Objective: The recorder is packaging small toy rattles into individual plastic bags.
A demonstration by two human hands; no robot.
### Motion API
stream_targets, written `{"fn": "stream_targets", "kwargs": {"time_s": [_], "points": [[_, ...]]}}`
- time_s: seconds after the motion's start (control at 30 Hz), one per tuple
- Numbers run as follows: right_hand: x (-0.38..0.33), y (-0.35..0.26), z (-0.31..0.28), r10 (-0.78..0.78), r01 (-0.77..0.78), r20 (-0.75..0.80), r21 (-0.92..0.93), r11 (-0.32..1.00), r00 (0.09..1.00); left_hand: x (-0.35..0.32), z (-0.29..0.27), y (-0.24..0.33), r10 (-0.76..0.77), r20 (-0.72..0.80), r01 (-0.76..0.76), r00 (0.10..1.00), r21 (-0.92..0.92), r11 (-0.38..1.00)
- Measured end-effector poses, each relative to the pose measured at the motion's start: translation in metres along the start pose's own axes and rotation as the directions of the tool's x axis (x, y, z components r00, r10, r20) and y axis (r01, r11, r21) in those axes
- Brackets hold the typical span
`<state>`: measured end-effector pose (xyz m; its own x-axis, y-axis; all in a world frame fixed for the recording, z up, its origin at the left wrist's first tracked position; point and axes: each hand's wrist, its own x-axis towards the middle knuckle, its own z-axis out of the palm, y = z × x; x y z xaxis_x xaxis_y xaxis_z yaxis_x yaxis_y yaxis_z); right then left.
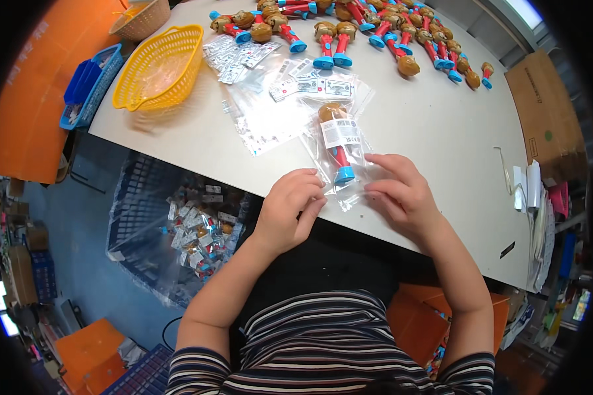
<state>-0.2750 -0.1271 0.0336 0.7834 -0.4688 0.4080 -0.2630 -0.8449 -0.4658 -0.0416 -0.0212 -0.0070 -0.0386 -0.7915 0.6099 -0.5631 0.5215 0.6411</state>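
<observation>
we were likely bagging a toy (340,155), right hand (408,195) spread, left hand (285,209) grip unclear; the bag (347,196) seemingly needed closing.

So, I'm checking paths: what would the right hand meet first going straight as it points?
The right hand likely meets the clear bag around the toy; its fingers may be touching it.

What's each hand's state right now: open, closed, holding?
Left hand: partly curled at the bag's left edge; grip can't be told.
Right hand: open, fingers apart, fingertips by the bag's right edge.
</observation>
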Motion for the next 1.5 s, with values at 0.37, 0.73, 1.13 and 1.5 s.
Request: {"fn": "stream_targets", "kwargs": {"time_s": [0.37,0.73,1.13,1.5], "points": [[0.000,-0.010,0.005,0.549,-0.532,0.075,0.385,0.754,0.832,0.018,0.009,0.008,-0.202,-0.038,0.203,0.979,0.023,0.979],[0.006,-0.022,0.004,0.623,-0.620,-0.034,0.067,0.781,0.781,0.031,0.003,0.009,-0.400,0.065,0.401,0.914,0.012,0.916],[0.024,-0.023,0.008,0.764,-0.655,0.230,0.689,0.309,0.603,0.066,0.026,0.003,-0.672,0.135,0.679,0.729,-0.269,0.683],[0.002,-0.025,0.001,0.635,-0.607,-0.017,0.274,0.746,0.772,-0.080,-0.077,-0.011,-0.615,-0.311,0.427,0.725,-0.498,0.755]]}}
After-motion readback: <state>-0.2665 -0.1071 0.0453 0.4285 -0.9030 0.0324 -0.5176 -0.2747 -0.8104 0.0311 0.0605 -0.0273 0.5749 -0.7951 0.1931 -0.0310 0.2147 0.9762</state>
